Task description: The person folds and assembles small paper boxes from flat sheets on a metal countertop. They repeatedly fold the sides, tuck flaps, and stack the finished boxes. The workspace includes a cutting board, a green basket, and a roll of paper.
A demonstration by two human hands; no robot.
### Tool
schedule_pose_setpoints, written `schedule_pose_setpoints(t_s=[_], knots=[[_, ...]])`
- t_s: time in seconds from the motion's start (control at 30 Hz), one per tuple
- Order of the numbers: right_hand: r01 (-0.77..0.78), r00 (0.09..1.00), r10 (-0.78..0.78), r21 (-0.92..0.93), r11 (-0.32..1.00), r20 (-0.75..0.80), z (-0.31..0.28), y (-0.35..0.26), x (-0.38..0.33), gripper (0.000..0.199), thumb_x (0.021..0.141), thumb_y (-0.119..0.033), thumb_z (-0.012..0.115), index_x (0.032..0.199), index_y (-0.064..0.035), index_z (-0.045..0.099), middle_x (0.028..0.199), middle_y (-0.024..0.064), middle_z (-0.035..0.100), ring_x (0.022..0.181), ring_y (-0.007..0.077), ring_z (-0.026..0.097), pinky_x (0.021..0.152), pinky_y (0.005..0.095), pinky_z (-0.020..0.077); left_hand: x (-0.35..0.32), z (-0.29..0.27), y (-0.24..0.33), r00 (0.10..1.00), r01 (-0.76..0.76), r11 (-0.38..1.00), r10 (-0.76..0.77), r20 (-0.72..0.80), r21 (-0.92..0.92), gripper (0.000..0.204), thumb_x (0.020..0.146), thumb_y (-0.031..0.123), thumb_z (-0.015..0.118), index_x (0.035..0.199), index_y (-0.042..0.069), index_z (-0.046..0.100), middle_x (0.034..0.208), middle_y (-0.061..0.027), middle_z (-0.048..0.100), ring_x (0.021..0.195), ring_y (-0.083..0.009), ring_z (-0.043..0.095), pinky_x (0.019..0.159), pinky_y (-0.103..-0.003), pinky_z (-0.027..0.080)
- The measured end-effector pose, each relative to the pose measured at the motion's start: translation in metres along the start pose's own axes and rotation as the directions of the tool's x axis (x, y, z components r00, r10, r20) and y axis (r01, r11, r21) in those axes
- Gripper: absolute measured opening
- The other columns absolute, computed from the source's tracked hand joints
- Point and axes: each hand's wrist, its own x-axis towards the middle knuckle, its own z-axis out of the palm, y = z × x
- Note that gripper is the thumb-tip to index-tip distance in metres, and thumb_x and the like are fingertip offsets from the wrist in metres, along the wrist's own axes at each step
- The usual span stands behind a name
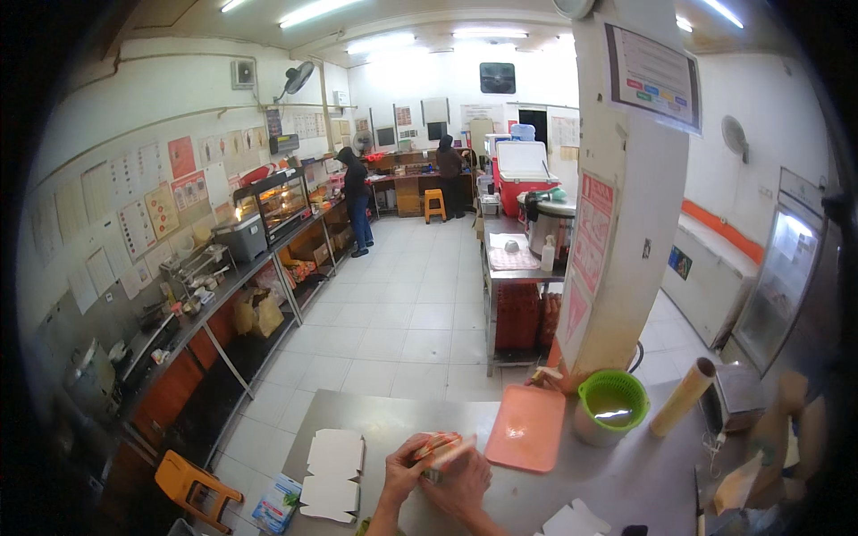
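Above the steel table [375, 415] my left hand [401, 470] is closed round one side of a small printed cardboard box [440, 447]. It has orange, red and green patterning and a pale flap standing up. Around the other side of the box curls my right hand [461, 490], its fingers partly hidden. Flat white box blanks [331, 473] lie left of my hands. Just to the right rests a pink plastic tray [527, 429]. More white card pieces [574, 520] show at the table's near edge.
A green basket [617, 386] sits in a bucket beside a cardboard tube [684, 397], right of the tray. Behind them rises a square pillar [617, 223]. An orange stool [192, 482] stands at the left. Two people work farther back, near a long counter [228, 286].
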Motion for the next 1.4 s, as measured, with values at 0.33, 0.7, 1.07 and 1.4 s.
schedule_pose_setpoints(t_s=[0.33,0.7,1.07,1.4], knots=[[0.097,0.988,-0.088,-0.073,0.993,0.125,0.006,0.023,0.011,0.122,0.067,-0.066,0.089,0.152,0.0031,0.034,0.147,0.0213,0.046,0.140,0.0396,0.042,0.114,0.0540,0.0323,-0.010,-0.014,-0.005,0.999,0.043,0.999,-0.042,-0.019,0.027,0.050,0.082,-0.008,0.085,0.129,-0.001,0.069,0.145,-0.0162,0.062,0.135,-0.0251,0.058,0.117,-0.039,0.046],[0.246,0.955,-0.215,-0.138,0.959,0.207,0.019,0.047,-0.002,0.128,0.069,-0.079,0.080,0.163,-0.0062,0.033,0.165,0.0291,0.030,0.156,0.0488,0.020,0.124,0.0606,0.0201,-0.023,0.015,0.001,0.971,-0.020,0.996,0.040,-0.237,0.088,0.016,0.098,0.004,0.073,0.113,-0.005,0.072,0.127,-0.0138,0.071,0.121,-0.0215,0.065,0.108,-0.034,0.049],[-0.240,0.969,0.215,-0.260,0.935,-0.120,-0.127,0.219,-0.223,0.099,0.079,-0.030,0.081,0.154,0.0100,0.030,0.155,0.0368,0.032,0.147,0.0536,0.029,0.121,0.0621,0.0280,-0.247,0.114,-0.083,0.937,0.348,0.838,-0.329,-0.118,0.420,0.039,0.094,0.020,0.077,0.121,-0.001,0.060,0.118,-0.0180,0.065,0.109,-0.0243,0.064,0.099,-0.036,0.052],[-0.703,0.710,0.705,0.068,0.708,-0.001,-0.169,0.270,-0.303,0.089,0.078,-0.017,0.082,0.147,0.0093,0.033,0.119,0.0270,0.062,0.108,0.0376,0.065,0.096,0.0476,0.0516,-0.309,0.208,-0.178,0.335,-0.292,0.444,-0.782,0.526,0.847,0.124,0.077,0.081,0.073,0.161,0.000,0.032,0.151,-0.0414,0.045,0.136,-0.0555,0.051,0.112,-0.055,0.046]])
